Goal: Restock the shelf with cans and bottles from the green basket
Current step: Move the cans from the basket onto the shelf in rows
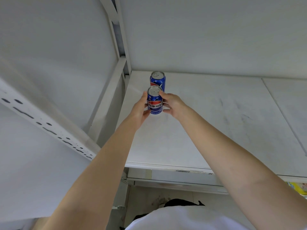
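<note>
- A white metal shelf (216,122) seen from above, with two bare forearms reaching in over its front edge.
- One blue back can (157,80) stands upright near the rear left corner of the shelf, already stocked.
- A second blue front can (154,103) is upright just in front of it, the two nearly touching in a row.
- The left hand (141,108) wraps the front can's left side. The right hand (172,103) holds its right side, thumb up at the rim. Both hands grip this can.
- The front can's base looks to be at the shelf surface, though whether it is fully set down cannot be told.
- Judged progress: early. Two cans are in place or nearly so, and most of the shelf remains bare.
- The green basket is out of view, so how much stock is left cannot be told.
- Both cans carry the red, white and blue Pepsi globe. The front can has white Chinese characters across its middle band, too blurred to read with certainty.
- A barcode sticker (182,171) sits on the shelf's front strip, its print too small to read.
</note>
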